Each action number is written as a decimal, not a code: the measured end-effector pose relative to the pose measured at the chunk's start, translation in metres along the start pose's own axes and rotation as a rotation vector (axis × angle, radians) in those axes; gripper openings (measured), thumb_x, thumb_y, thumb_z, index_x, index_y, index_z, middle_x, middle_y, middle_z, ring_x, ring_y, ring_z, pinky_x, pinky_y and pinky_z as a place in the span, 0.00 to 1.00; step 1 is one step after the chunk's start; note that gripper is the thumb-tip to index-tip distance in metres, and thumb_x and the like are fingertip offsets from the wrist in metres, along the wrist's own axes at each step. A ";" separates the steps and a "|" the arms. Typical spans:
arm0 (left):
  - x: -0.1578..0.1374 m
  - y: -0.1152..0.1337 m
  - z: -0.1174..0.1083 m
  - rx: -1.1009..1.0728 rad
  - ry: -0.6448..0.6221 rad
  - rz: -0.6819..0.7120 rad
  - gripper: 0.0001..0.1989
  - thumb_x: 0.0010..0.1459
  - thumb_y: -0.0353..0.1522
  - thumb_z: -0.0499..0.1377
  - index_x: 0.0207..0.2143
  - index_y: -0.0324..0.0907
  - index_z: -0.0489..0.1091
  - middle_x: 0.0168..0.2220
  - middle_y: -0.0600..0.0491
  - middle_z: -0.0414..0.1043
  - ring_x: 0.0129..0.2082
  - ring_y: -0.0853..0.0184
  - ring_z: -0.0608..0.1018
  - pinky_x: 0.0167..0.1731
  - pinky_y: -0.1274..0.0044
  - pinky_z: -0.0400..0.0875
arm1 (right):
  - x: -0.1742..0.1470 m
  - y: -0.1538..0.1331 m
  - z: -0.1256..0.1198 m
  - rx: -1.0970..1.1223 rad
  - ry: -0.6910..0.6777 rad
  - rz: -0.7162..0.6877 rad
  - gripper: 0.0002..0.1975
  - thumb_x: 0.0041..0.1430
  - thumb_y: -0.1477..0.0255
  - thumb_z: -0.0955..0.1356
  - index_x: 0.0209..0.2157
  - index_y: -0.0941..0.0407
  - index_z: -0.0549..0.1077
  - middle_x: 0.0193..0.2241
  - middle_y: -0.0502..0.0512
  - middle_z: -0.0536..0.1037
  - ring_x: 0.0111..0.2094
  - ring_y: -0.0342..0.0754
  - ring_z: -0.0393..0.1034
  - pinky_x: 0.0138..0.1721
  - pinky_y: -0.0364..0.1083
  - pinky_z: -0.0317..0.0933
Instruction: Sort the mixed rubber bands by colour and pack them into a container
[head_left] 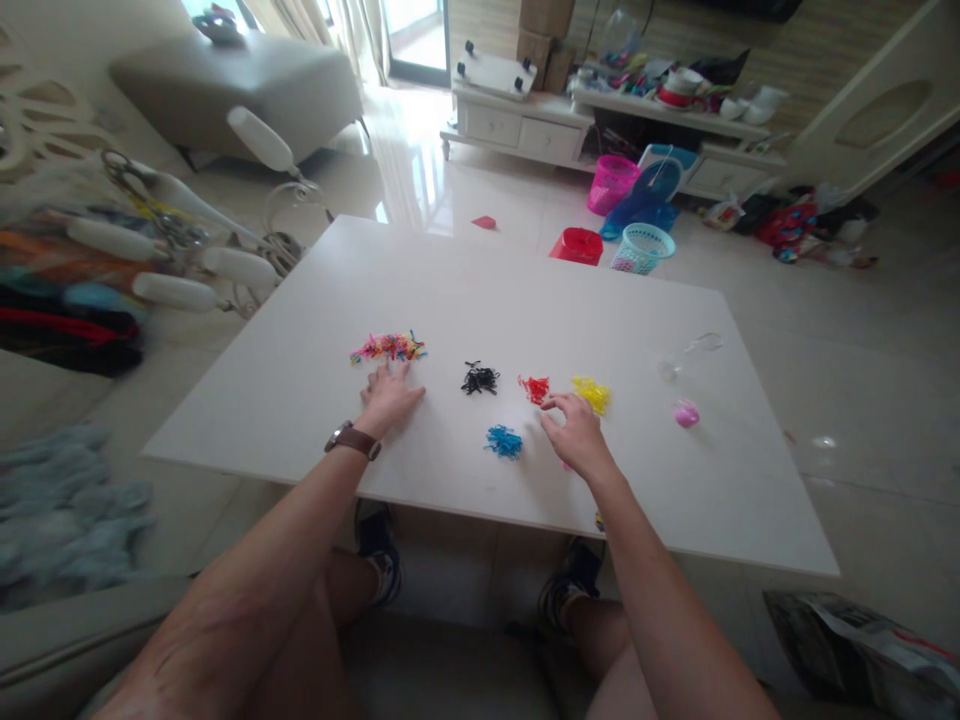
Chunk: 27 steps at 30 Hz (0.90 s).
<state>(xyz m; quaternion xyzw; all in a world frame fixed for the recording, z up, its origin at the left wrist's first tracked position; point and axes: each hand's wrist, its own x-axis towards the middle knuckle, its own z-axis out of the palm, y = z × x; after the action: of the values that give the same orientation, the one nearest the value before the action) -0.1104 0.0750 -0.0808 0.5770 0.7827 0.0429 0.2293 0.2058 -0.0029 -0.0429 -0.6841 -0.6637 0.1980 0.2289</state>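
Note:
A loose pile of small mixed-colour bands [391, 347], which look like little rubber bands, lies on the white table's left half. Just at its near edge rests my left hand [388, 398], palm down, fingers spread. My right hand [574, 428] hovers at the near side of a red pile [535, 389], thumb and forefinger curved with a small gap between them; nothing shows in it. Close by its fingers is a yellow pile [592, 394]. Between the hands lie a black pile [480, 378] and, nearer to me, a blue pile [504, 441]. A pink bit [567, 466] is partly hidden beside my right wrist.
On the table's right are a pink-purple lump [686, 414] and a clear plastic item [670, 370]. The table [450, 290] ends close before my knees. Beyond its far edge stand a red bin [577, 246] and a light-blue basket [643, 247]. A white lamp [259, 138] stands left.

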 end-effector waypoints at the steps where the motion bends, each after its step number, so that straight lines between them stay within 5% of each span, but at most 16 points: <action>1: 0.000 0.001 0.000 0.001 0.002 0.000 0.39 0.52 0.42 0.58 0.67 0.48 0.59 0.73 0.41 0.45 0.70 0.42 0.53 0.63 0.49 0.54 | 0.000 0.001 0.001 -0.003 -0.004 -0.003 0.07 0.58 0.71 0.67 0.37 0.52 0.77 0.49 0.57 0.79 0.54 0.56 0.68 0.60 0.58 0.58; 8: 0.002 0.005 0.000 -0.006 0.027 0.014 0.35 0.55 0.44 0.55 0.64 0.42 0.62 0.69 0.37 0.55 0.67 0.41 0.58 0.61 0.50 0.59 | -0.001 0.005 0.003 -0.019 -0.024 -0.002 0.07 0.60 0.69 0.67 0.38 0.53 0.77 0.49 0.58 0.79 0.54 0.57 0.68 0.59 0.58 0.58; 22: 0.002 0.009 -0.004 -0.092 0.026 0.038 0.26 0.57 0.42 0.56 0.56 0.41 0.68 0.67 0.39 0.55 0.66 0.46 0.63 0.62 0.58 0.61 | -0.004 -0.001 0.004 -0.052 -0.053 0.000 0.07 0.60 0.69 0.67 0.38 0.52 0.77 0.49 0.56 0.79 0.52 0.58 0.69 0.54 0.57 0.61; 27: 0.002 0.012 -0.004 -0.153 0.045 0.049 0.30 0.56 0.41 0.58 0.59 0.38 0.66 0.67 0.39 0.54 0.67 0.48 0.61 0.65 0.62 0.58 | -0.004 -0.003 0.004 -0.061 -0.071 0.012 0.07 0.60 0.69 0.67 0.38 0.52 0.77 0.50 0.56 0.79 0.53 0.58 0.69 0.53 0.57 0.61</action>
<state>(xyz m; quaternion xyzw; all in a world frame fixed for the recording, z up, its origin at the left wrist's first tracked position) -0.1017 0.0820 -0.0743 0.5758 0.7677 0.1209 0.2540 0.2005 -0.0065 -0.0447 -0.6871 -0.6732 0.2033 0.1828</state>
